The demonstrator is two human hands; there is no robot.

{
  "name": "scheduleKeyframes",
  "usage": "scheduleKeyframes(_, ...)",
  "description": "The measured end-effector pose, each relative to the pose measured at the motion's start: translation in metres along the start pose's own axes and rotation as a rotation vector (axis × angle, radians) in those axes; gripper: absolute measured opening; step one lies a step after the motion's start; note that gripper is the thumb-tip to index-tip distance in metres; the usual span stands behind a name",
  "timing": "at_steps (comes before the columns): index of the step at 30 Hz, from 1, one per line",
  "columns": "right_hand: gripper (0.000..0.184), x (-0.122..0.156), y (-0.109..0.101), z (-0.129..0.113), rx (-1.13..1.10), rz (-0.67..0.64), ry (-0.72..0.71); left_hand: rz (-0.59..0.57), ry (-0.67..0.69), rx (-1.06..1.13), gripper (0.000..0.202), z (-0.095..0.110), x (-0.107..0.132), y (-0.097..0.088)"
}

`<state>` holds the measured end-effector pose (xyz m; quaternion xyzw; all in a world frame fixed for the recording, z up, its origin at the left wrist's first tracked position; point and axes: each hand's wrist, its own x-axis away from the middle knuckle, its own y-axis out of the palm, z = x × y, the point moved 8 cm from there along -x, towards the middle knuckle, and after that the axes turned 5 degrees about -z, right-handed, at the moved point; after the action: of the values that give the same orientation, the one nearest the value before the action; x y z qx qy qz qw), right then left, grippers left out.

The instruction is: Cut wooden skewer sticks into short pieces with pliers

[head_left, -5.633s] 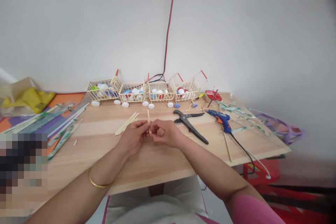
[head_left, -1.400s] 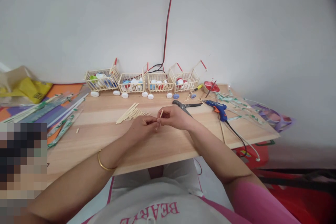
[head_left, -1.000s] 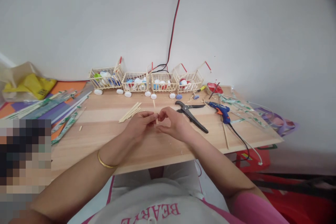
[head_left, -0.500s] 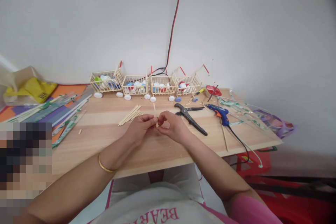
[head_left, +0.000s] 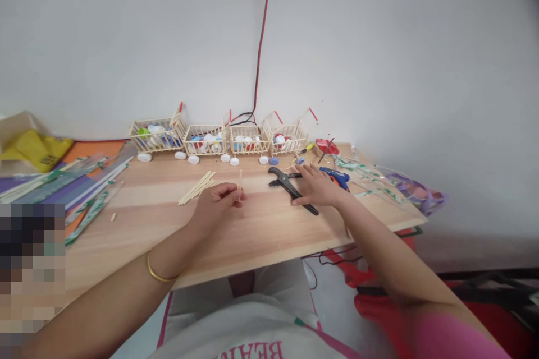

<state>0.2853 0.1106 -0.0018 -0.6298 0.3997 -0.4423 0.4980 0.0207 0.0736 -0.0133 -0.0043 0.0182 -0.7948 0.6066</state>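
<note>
My left hand [head_left: 219,202] pinches a short wooden stick [head_left: 240,180], which points up from between thumb and fingers. Just left of it lies a loose pile of pale wooden sticks [head_left: 200,185]. My right hand [head_left: 318,185] reaches over the black cutting pliers [head_left: 287,181], palm down and fingers apart. Whether it touches the pliers I cannot tell. Right behind those fingers is a blue glue gun [head_left: 339,175], partly covered by the hand.
Small stick-built carts [head_left: 206,140] filled with bottle caps line the wall. A red dish [head_left: 327,147] stands at the back right, with plastic wrappers [head_left: 362,167] near it. Packaged sticks [head_left: 92,207] and a yellow bag [head_left: 36,148] lie left. A person's blurred head is at lower left.
My right hand has let go of the stick and moved right, over the pliers. My left hand still holds the stick. The whole view has shifted slightly.
</note>
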Motion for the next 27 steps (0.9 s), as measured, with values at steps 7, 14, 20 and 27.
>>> scheduleKeyframes(7,0.084,-0.007,0.006,-0.018,0.044,-0.072,-0.045,0.107,0.094,-0.251,0.018,0.009,0.003,-0.012)
scheduleKeyframes(14,0.054,0.023,0.002,-0.058,-0.336,0.095,-0.133,0.169,0.257,-0.546,0.016,0.023,0.01,-0.014)
scheduleKeyframes(20,0.052,0.04,0.003,-0.099,-0.427,0.152,-0.163,0.216,0.385,-0.672,0.015,0.037,0.018,-0.01)
scheduleKeyframes(27,0.055,0.039,-0.001,-0.133,-0.392,0.223,-0.221,0.236,0.541,-0.744,0.017,0.047,0.026,-0.004)
